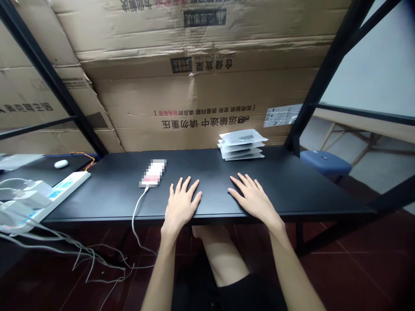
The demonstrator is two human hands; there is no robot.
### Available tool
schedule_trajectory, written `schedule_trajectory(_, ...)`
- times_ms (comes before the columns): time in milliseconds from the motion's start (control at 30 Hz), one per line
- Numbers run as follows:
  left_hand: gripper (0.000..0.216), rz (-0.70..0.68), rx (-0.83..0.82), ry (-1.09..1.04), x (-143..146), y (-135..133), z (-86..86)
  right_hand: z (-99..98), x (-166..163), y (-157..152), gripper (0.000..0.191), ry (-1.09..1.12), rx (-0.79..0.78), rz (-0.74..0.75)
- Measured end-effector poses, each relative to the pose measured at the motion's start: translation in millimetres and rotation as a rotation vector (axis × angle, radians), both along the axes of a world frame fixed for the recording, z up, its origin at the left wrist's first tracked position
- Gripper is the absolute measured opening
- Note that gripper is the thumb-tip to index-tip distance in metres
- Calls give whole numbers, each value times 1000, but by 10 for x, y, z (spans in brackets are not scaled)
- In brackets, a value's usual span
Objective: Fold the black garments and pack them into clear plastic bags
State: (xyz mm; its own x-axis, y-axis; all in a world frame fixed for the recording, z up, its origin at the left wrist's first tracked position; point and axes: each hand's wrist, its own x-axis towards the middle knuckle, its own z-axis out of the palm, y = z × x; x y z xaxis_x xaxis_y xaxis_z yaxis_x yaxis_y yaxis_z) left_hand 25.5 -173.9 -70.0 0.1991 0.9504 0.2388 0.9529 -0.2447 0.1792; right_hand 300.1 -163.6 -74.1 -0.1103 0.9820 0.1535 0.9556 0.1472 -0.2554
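Note:
My left hand (182,201) lies flat on the black tabletop (212,194), palm down with fingers spread. Also palm down on it is my right hand (251,195), its fingers stretched out and holding nothing. Just left of my left hand is a phone (153,172), its screen blurred out, with a white cable (135,214) plugged into its near end. Beyond my right hand, at the back of the table, sits a small stack of thin, whitish translucent packets (242,144); what they contain is not clear.
A tall cardboard sheet (194,90) stands along the back edge between black metal posts. At the left, a white power strip (61,194) carries several chargers, with cables trailing below. A white oval object (61,164) lies behind it. A blue stool (325,162) stands at right.

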Motion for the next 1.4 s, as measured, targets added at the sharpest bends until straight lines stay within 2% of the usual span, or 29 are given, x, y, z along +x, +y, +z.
schedule_trajectory(1033,56,-5,18,-26,-14,9,-38,-20,5,3,68,-16,18,6)
schedule_trajectory(1400,50,2,8,-97,-20,-19,41,-10,-4,-10,68,4,21,8)
